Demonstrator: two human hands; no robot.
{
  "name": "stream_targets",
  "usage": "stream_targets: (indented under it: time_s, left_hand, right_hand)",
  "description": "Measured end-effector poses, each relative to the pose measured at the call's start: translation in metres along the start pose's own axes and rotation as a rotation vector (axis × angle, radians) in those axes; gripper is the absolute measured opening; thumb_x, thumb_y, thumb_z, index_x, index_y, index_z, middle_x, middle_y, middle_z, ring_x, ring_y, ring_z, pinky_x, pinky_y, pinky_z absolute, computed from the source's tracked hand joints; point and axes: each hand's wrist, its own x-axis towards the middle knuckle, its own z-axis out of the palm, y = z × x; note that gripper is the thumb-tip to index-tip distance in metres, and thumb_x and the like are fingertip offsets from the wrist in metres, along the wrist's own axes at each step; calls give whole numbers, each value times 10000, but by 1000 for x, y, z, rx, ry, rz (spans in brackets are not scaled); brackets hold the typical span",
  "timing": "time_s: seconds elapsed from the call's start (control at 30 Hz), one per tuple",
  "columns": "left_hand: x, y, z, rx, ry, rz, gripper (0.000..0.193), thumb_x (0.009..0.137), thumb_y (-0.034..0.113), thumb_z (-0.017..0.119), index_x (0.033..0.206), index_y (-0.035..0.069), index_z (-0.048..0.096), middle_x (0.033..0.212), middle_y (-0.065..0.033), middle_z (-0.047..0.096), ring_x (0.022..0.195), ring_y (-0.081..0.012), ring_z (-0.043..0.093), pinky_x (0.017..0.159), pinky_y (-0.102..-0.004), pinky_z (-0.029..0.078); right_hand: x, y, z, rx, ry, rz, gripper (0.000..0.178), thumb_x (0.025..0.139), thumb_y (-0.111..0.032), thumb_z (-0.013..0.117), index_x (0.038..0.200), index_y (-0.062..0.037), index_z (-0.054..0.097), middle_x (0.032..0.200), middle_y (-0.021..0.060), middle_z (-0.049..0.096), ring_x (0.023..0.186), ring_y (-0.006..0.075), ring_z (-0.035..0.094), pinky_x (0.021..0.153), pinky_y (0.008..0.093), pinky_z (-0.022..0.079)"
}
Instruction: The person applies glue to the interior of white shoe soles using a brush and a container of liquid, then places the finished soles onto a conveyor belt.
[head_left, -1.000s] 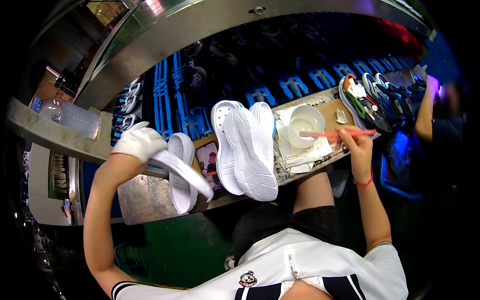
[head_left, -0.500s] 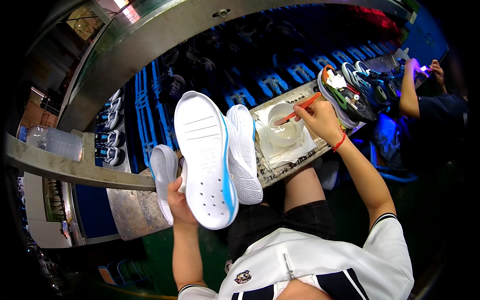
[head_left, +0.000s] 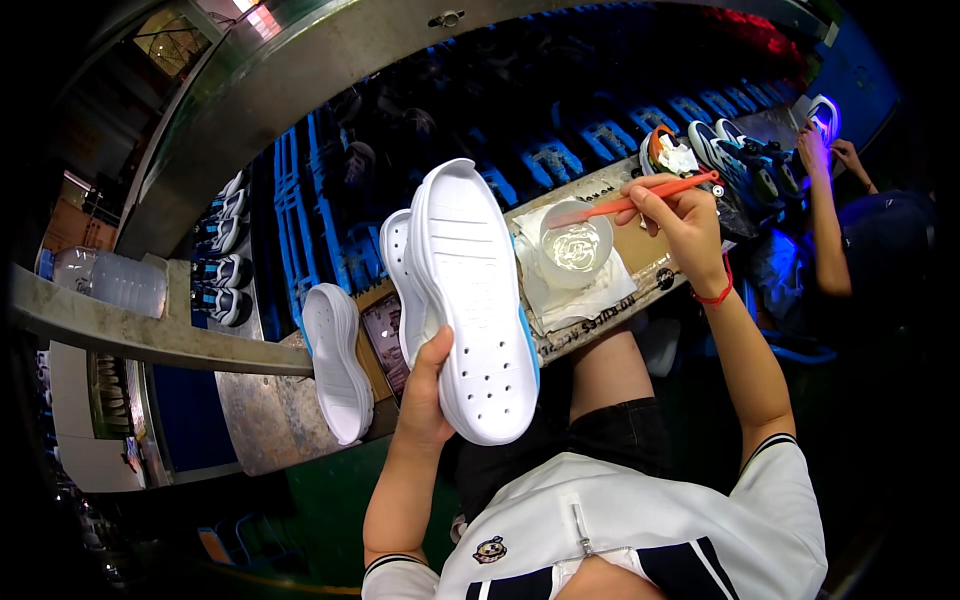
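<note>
While the left grip (head_left: 427, 402) clasps its edge, a sole (head_left: 482, 310) (white) extends rightward.

Far left of the left fingers (head_left: 434, 352): clear plastic bottle (head_left: 112, 281) beside a metal beam (head_left: 165, 338); nearer, dark-and-white shoes (head_left: 229, 270) in a column. Just left of the same fingers, phone (head_left: 386, 337) on the bench (head_left: 268, 412), partly hidden. Beyond both sets of fingers, blue brackets (head_left: 553, 163) in deep shade. Right of the right fingers (head_left: 652, 204), white-and-dark sneakers (head_left: 745, 165); farther off, co-worker (head_left: 885, 240), dark top, hand at a violet-lit shoe (head_left: 823, 116).
</note>
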Motion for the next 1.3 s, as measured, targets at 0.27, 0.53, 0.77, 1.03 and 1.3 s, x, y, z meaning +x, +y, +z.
stream_targets:
  time_s: [0.27, 0.53, 0.77, 1.03, 1.3]
  left_hand:
    - [2, -3, 11, 75, -8, 33, 580, 927, 374, 487, 1357, 7, 359, 1225, -129, 552, 1093, -185, 575, 925, -320, 474]
    - [1, -9, 5, 102, -35, -13, 609, 944, 422, 431, 1377, 7, 328, 1239, -148, 543, 1091, -215, 581, 914, -354, 487]
    - [-8, -12, -9, 5, -177, -179, 662, 950, 453, 320, 1406, -24, 270, 1233, -264, 506, 1014, -382, 605, 802, -542, 534]
    - [-1, -5, -14, -443, -424, -416, 660, 967, 487, 267, 1405, -5, 287, 1265, -302, 473, 985, -418, 609, 771, -537, 543]
    - [1, -6, -2, -662, -211, -442, 709, 951, 524, 278, 1394, -31, 283, 1206, -333, 489, 863, -433, 624, 715, -526, 545]
  right_hand:
    - [-7, -30, 39, 3, -197, -269, 149, 864, -73, 610, 874, 62, 672, 752, 108, 696, 717, 147, 673, 669, 235, 511]
    - [-8, -38, 32, -25, -248, -50, 181, 894, -100, 579, 936, 64, 642, 747, 114, 687, 607, 84, 594, 525, 194, 414]
    - [28, -37, 22, -201, -69, -233, 171, 898, -103, 577, 907, 39, 672, 774, 89, 688, 626, 76, 567, 572, 198, 426]
    - [53, -69, 47, -178, -510, -591, 93, 838, -43, 624, 867, 28, 676, 773, 99, 686, 713, 157, 674, 676, 245, 533]
    - [3, -65, 71, 70, -682, -409, 123, 834, -88, 658, 880, 22, 686, 808, 87, 690, 753, 164, 655, 698, 267, 503]
